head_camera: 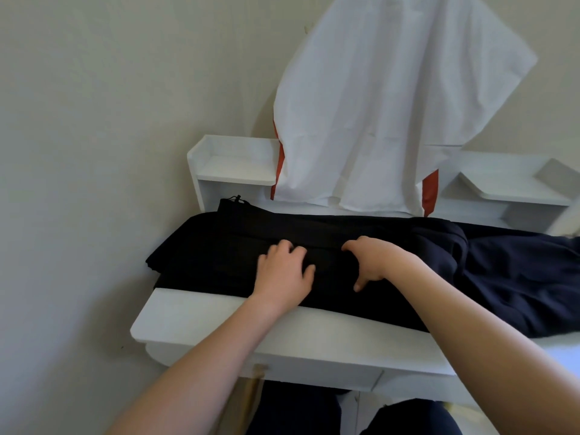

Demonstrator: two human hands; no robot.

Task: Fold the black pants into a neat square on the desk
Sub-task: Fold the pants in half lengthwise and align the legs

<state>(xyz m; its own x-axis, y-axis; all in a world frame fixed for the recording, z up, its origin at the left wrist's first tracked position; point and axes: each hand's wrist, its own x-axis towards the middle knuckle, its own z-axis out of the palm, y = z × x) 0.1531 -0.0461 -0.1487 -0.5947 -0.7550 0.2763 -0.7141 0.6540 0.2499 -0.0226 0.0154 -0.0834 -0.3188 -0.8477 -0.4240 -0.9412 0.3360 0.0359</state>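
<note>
The black pants [219, 246] lie lengthwise across the white desk [194, 315], with the waistband and a drawstring knot [236, 198] at the far left and the legs running off to the right. A fold edge runs along the cloth's middle. My left hand [282, 274] rests palm down on the pants near the front, its fingertips at that fold edge. Just to its right, my right hand [372, 262] arches over the cloth, fingertips touching the fold edge and thumb pointing down toward me. No cloth is visibly pinched by either hand.
A white cloth with orange stripes [376, 105] hangs on the wall behind the desk. White shelf units stand at the back left [232, 164] and back right [508, 186]. The wall is close on the left. A drawer front [314, 372] sits below the desk edge.
</note>
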